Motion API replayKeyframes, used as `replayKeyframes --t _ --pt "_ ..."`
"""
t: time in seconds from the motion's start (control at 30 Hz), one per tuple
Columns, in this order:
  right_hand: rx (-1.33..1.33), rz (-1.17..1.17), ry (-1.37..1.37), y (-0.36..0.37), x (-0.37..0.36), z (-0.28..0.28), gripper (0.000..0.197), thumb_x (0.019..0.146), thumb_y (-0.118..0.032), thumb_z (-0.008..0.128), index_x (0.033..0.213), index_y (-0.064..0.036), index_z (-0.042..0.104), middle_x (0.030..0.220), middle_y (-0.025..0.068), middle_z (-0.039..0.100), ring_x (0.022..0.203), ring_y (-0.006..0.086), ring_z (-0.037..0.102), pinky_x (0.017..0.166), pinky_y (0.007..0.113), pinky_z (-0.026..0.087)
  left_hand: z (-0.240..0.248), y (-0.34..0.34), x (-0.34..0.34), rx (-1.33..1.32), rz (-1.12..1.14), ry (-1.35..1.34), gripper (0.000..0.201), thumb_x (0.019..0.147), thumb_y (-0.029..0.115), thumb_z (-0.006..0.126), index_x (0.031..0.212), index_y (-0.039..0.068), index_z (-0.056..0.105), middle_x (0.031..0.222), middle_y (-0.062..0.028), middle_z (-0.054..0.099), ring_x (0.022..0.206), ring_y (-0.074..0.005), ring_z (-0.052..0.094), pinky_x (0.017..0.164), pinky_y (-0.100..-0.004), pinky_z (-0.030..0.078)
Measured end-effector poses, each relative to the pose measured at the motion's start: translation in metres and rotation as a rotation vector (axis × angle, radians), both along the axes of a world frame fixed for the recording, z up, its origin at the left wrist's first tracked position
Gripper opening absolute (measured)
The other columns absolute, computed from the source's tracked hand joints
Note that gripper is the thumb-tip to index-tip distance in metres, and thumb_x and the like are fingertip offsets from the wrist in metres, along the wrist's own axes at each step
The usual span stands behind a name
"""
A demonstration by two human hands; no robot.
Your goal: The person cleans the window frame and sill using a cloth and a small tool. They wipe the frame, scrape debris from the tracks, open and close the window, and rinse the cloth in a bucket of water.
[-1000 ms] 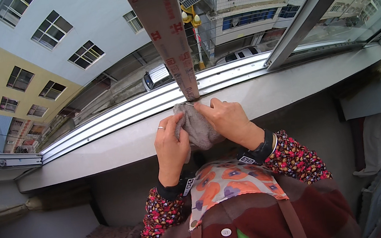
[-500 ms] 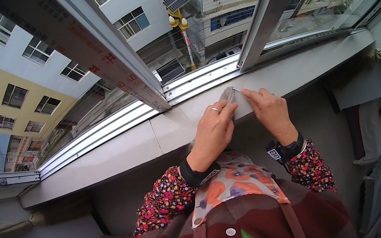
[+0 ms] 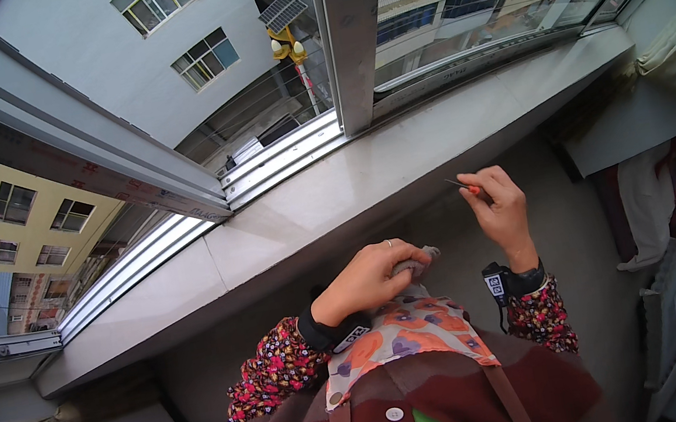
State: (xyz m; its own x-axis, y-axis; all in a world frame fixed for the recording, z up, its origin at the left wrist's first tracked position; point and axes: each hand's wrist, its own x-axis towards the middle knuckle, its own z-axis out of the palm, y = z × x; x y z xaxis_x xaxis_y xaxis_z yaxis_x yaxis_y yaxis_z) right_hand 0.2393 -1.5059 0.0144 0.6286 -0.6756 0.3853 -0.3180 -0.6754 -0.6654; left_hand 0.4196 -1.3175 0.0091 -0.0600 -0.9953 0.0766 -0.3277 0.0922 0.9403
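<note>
My left hand [image 3: 369, 278] is closed on a piece of soft grey cloth [image 3: 430, 253], held in front of my chest just below the windowsill. Most of the cloth is hidden under the fingers. Raised to the right of it, my right hand [image 3: 501, 210] pinches a small tool with a red handle [image 3: 472, 189]. Its thin dark metal shaft points up and to the left, apart from the cloth. Whether its tip is hooked or pointed is too small to tell.
A pale tiled windowsill [image 3: 288, 228] runs across in front of me beneath sliding window frames [image 3: 347, 42]; the window is partly open onto buildings outside. Folded cloths [image 3: 654, 205] hang at the right. A floral apron [image 3: 415, 336] covers my chest.
My left hand has come down with the grey cloth, from over the sill edge toward my chest. My right hand has drawn the tool away to the right. The view has shifted.
</note>
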Motion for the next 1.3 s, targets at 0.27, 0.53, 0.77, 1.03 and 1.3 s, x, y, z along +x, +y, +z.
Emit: replayKeyframes --t 0.27,0.53,0.77,1.03,1.3 --pt "0.151 0.765 -0.108 0.003 0.044 -0.032 0.019 0.088 -0.010 0.069 0.107 -0.0062 0.071 0.107 0.0101 0.072 0.105 0.0270 0.068 0.096 0.036 0.051 0.027 0.038 -0.010 -0.013 0.222 0.187 0.034 0.080 -0.001 0.054 0.111 0.003 0.068 0.106 -0.0124 0.068 0.094 -0.0262 0.066 0.085 -0.0350 0.052" --pt "0.857 1.014 -0.162 0.105 0.040 -0.071 0.017 0.095 -0.010 0.061 0.111 -0.0036 0.063 0.094 0.0061 0.059 0.081 0.0138 0.055 0.081 0.027 0.046 0.064 0.079 -0.006 -0.583 0.762 0.682 0.026 0.091 0.005 0.058 0.116 0.001 0.060 0.118 -0.0160 0.060 0.109 -0.0222 0.059 0.096 -0.0347 0.047" --pt "0.834 0.400 -0.449 0.099 0.101 -0.012 0.018 0.100 -0.019 0.062 0.100 -0.0005 0.064 0.073 -0.0091 0.051 0.064 0.0002 0.039 0.055 0.018 0.033 0.030 0.113 0.061 -0.325 1.477 -0.514 0.027 0.093 0.005 0.056 0.119 0.000 0.061 0.110 -0.0149 0.064 0.105 -0.0278 0.061 0.095 -0.0363 0.046" --pt "-0.288 0.590 -0.164 0.161 0.174 -0.014 0.038 0.075 -0.002 0.072 0.112 -0.0065 0.067 0.117 0.0116 0.060 0.106 0.0341 0.056 0.092 0.043 0.047 -0.035 0.100 0.061 0.077 1.253 -1.004 0.054 0.080 0.024 0.067 0.130 0.003 0.057 0.135 -0.0197 0.052 0.135 -0.0364 0.042 0.116 -0.0636 0.014" --pt "-0.330 0.610 -0.172 0.144 0.182 -0.029 0.030 0.076 -0.002 0.067 0.106 -0.0066 0.067 0.108 0.0103 0.062 0.096 0.0318 0.060 0.084 0.042 0.049 -0.027 0.099 0.068 -0.094 1.238 -1.031 0.028 0.076 0.014 0.068 0.100 0.001 0.068 0.118 -0.0160 0.063 0.111 -0.0332 0.056 0.093 -0.0460 0.044"
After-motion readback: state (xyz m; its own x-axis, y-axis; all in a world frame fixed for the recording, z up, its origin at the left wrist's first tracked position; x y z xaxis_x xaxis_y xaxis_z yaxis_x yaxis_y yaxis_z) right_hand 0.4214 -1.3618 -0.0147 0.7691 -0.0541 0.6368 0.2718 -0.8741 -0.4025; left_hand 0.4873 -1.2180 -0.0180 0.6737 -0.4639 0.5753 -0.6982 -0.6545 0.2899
